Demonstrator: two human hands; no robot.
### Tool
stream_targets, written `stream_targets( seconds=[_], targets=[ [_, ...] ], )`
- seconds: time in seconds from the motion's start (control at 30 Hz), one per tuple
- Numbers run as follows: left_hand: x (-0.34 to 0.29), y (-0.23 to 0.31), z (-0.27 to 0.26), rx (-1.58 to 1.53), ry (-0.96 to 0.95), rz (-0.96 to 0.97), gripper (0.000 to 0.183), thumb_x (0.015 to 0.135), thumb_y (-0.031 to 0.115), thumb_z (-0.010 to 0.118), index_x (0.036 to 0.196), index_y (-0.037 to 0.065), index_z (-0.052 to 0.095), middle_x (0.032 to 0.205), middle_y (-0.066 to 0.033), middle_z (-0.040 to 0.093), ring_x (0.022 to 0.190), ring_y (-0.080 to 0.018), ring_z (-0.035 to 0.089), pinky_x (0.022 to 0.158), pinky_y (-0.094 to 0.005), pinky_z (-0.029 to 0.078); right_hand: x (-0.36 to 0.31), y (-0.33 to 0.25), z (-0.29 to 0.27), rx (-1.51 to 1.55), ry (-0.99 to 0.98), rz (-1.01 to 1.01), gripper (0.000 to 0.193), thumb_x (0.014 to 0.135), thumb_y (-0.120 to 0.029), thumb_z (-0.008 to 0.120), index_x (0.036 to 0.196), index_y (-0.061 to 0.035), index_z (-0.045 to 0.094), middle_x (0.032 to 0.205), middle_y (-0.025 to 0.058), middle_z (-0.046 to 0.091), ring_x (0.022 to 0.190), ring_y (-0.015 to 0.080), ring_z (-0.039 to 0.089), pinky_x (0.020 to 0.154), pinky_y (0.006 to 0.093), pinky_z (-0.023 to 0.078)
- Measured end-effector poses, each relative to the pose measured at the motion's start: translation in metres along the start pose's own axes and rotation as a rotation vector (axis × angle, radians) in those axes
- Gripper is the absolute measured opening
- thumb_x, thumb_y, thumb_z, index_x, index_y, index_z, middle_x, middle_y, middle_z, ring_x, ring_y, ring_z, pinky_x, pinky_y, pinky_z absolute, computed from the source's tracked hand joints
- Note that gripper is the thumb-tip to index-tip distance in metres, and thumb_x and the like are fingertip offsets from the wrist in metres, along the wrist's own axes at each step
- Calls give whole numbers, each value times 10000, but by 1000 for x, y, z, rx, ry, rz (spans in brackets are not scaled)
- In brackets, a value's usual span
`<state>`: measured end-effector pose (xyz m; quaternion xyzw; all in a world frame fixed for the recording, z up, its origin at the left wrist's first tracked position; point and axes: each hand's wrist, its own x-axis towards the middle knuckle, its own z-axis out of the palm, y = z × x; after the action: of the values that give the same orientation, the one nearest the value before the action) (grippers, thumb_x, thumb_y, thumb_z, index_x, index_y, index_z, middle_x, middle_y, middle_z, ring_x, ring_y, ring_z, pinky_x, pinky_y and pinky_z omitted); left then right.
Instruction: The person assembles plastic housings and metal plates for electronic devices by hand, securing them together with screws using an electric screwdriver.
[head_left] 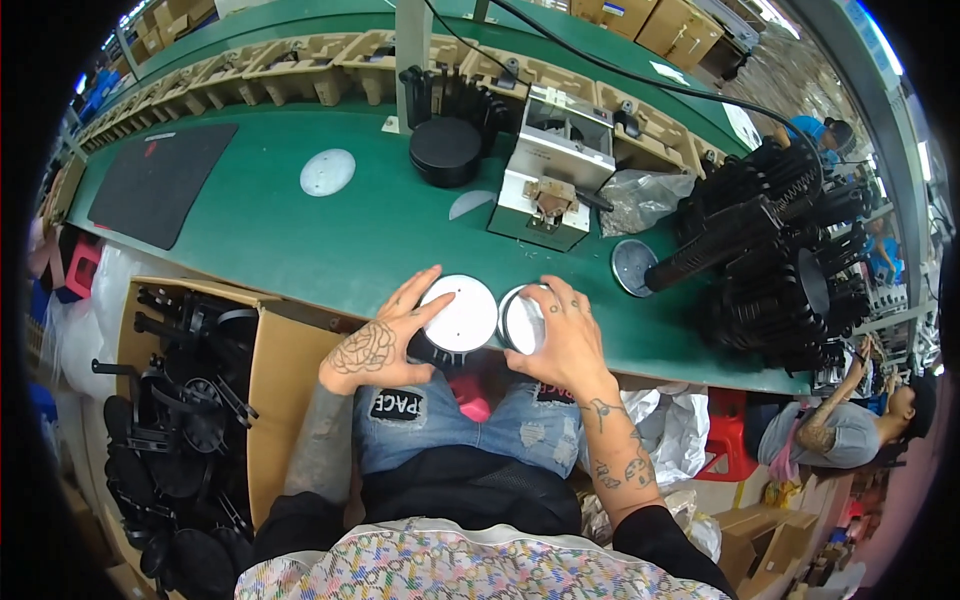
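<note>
At the bench's near edge my left hand (392,335) is closed round a round black part with a white disc (459,315) on its top face. The left thumb lies across the white face, which has small dark holes. Just to the right, my right hand (562,335) grips a second round piece (522,320), white-faced with a dark rim, tilted and partly hidden by the fingers. The two round pieces are close side by side. Beyond them stands a metal fixture (555,170) with a brownish block on its front.
A stack of black discs (445,152), a pale disc (328,173) and a dark mat (163,183) lie on the green bench (270,230). Black stands (770,260) crowd the right. A carton (285,390) of black parts is at left; a co-worker (850,430) sits right.
</note>
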<state>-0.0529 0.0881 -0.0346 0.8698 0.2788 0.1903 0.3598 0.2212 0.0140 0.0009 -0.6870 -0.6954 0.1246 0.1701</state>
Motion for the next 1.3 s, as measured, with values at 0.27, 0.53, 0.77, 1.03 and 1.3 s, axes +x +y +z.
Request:
stream_targets(
  seconds=[0.27,0.53,0.77,1.03,1.3],
  targets=[
    [10,-3,42,450,299,-35,857,660,96,743,1468,130,459,1517,-119,456,1431,-307,401,1193,-492,270,-6,-16,-26,152,103,-122,768,522,-250,884,1228,-146,599,1388,143,524,1251,399,521,1044,479,459],
    [8,-15,62,285,550,38,918,607,145,836,1436,49,452,1424,-137,549,1347,-322,505,1108,-504,379,38,-31,4,185,-146,-432,708,577,-304,872,1223,-146,628,1439,125,513,1298,404,493,1042,500,463],
    [6,4,55,306,664,414,583,665,150,829,1204,142,606,1354,-55,619,1281,-314,577,1123,-528,392,36,8,25,1214,-326,-208,423,803,-347,784,1036,-56,583,1442,225,510,1302,336,542,1083,420,431],
    [26,7,36,-702,729,-19,386,867,-8,714,1228,-19,576,1065,-60,690,954,-144,672,835,-292,555,10,0,50,1952,-463,-48,932,912,-608,643,1550,-37,275,1544,125,402,1332,234,509,1090,380,438],
    [111,-13,-75,-775,701,-407,682,825,422,828,1275,-15,562,1147,-152,640,1022,-194,631,858,-317,527,125,-94,59,1624,261,344,559,874,-221,761,1332,-38,497,1134,87,665,901,174,677,697,330,588]
  ],
)
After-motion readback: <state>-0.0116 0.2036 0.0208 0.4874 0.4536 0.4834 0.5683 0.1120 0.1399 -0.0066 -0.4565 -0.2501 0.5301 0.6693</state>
